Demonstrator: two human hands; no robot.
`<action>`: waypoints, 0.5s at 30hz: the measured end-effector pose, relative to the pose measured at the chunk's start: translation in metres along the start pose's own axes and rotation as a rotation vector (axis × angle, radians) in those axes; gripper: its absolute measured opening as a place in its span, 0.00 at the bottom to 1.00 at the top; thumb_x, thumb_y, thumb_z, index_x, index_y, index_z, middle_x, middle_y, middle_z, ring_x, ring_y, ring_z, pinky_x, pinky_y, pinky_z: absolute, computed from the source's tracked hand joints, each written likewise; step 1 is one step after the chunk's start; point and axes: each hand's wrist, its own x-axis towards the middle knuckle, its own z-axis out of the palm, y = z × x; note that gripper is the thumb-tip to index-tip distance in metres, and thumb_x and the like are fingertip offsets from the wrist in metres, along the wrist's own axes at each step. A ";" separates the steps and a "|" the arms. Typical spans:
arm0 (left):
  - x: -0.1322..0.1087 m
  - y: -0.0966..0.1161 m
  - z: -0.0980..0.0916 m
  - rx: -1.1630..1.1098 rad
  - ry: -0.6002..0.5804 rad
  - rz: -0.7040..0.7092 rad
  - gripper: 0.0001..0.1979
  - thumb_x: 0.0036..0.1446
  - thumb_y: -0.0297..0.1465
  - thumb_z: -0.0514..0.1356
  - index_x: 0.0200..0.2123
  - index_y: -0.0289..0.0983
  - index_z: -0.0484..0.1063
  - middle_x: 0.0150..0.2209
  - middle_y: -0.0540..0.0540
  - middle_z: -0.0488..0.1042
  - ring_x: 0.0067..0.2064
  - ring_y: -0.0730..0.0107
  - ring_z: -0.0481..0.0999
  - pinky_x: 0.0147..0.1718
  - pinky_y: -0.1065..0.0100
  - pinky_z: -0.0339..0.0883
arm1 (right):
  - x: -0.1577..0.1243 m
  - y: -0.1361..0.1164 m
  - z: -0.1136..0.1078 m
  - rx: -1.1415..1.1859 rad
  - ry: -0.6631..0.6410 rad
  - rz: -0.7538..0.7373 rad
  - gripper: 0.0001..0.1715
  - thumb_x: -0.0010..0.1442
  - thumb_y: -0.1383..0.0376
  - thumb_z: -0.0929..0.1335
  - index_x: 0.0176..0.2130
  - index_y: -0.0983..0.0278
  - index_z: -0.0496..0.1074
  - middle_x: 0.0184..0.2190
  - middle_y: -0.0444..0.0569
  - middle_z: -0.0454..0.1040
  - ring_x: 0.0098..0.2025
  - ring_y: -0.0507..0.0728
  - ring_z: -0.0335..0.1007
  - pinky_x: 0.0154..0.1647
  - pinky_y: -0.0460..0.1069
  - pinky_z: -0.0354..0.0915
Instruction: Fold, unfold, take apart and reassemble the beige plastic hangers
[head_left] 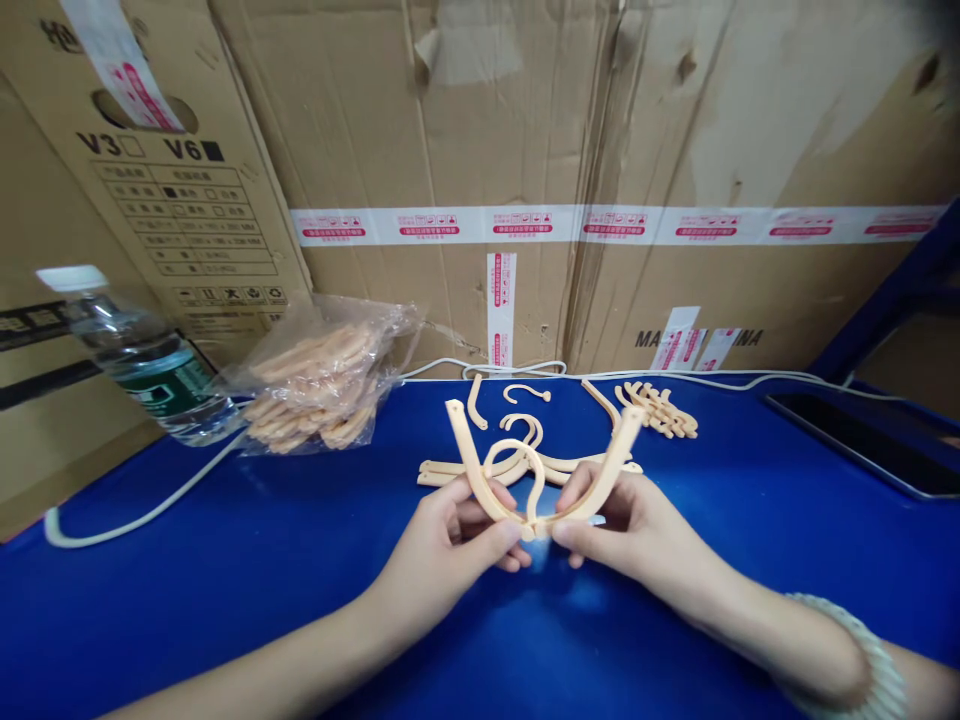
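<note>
Between my two hands is a beige folding clothes hanger (535, 490), its two arms angled upward in a V and its hook standing in the middle. My left hand (461, 535) grips the left arm near the center joint, thumb in front. On the other side my right hand (619, 525) pinches the right arm close to the same joint. Just behind them, assembled hangers (442, 470) lie on the blue table, partly hidden by my hands. A loose hook (525, 390) and a loose arm piece (476, 403) rest farther back, with another arm piece (598, 400) to the right.
A pile of hooks (660, 408) lies at the back right, near a dark phone-like slab (862, 445). At the left are a plastic bag of beige parts (315, 380) and a tilted water bottle (142, 360). A white cable (150, 525) crosses the table; cardboard boxes (435, 130) stand behind.
</note>
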 end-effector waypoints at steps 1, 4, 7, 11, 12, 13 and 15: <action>0.002 0.003 -0.004 -0.013 0.030 0.009 0.16 0.48 0.34 0.70 0.35 0.34 0.68 0.27 0.49 0.79 0.28 0.69 0.80 0.30 0.71 0.73 | 0.003 -0.004 -0.006 0.027 -0.008 -0.010 0.17 0.47 0.60 0.78 0.29 0.65 0.69 0.25 0.41 0.70 0.25 0.49 0.69 0.25 0.44 0.70; 0.008 0.015 -0.021 -0.067 0.138 0.036 0.16 0.46 0.33 0.71 0.35 0.35 0.71 0.30 0.49 0.80 0.29 0.73 0.79 0.30 0.75 0.72 | 0.015 -0.018 -0.033 -0.013 -0.036 -0.101 0.17 0.49 0.60 0.77 0.29 0.64 0.68 0.27 0.42 0.71 0.24 0.48 0.68 0.24 0.43 0.68; 0.016 0.027 -0.041 -0.110 0.124 -0.027 0.13 0.45 0.30 0.72 0.33 0.35 0.72 0.34 0.47 0.81 0.30 0.76 0.78 0.32 0.76 0.72 | 0.025 -0.033 -0.060 -0.333 -0.076 -0.268 0.13 0.52 0.60 0.75 0.30 0.64 0.71 0.28 0.44 0.74 0.24 0.50 0.70 0.25 0.45 0.67; 0.026 0.036 -0.061 -0.060 0.041 -0.080 0.12 0.45 0.29 0.72 0.32 0.35 0.74 0.36 0.48 0.80 0.34 0.75 0.79 0.39 0.75 0.71 | 0.028 -0.043 -0.082 -0.950 -0.157 -0.435 0.07 0.57 0.62 0.72 0.33 0.64 0.75 0.29 0.47 0.77 0.31 0.54 0.72 0.32 0.47 0.65; 0.028 0.037 -0.065 -0.025 0.023 -0.076 0.12 0.45 0.29 0.72 0.33 0.36 0.74 0.36 0.48 0.80 0.36 0.74 0.79 0.41 0.74 0.71 | 0.027 -0.044 -0.085 -1.058 -0.189 -0.438 0.05 0.58 0.63 0.71 0.33 0.64 0.75 0.29 0.46 0.77 0.30 0.53 0.72 0.32 0.47 0.64; 0.030 0.037 -0.068 0.021 0.003 -0.070 0.12 0.45 0.30 0.72 0.33 0.36 0.74 0.35 0.49 0.80 0.37 0.72 0.79 0.42 0.72 0.71 | 0.027 -0.045 -0.086 -1.132 -0.217 -0.430 0.05 0.58 0.64 0.70 0.33 0.64 0.75 0.29 0.46 0.77 0.30 0.53 0.71 0.32 0.47 0.63; 0.033 0.039 -0.075 0.180 -0.054 -0.056 0.12 0.45 0.32 0.71 0.33 0.36 0.74 0.31 0.50 0.79 0.36 0.70 0.79 0.40 0.70 0.70 | 0.026 -0.046 -0.086 -1.210 -0.257 -0.416 0.03 0.58 0.65 0.70 0.33 0.63 0.75 0.29 0.45 0.76 0.29 0.52 0.70 0.32 0.47 0.62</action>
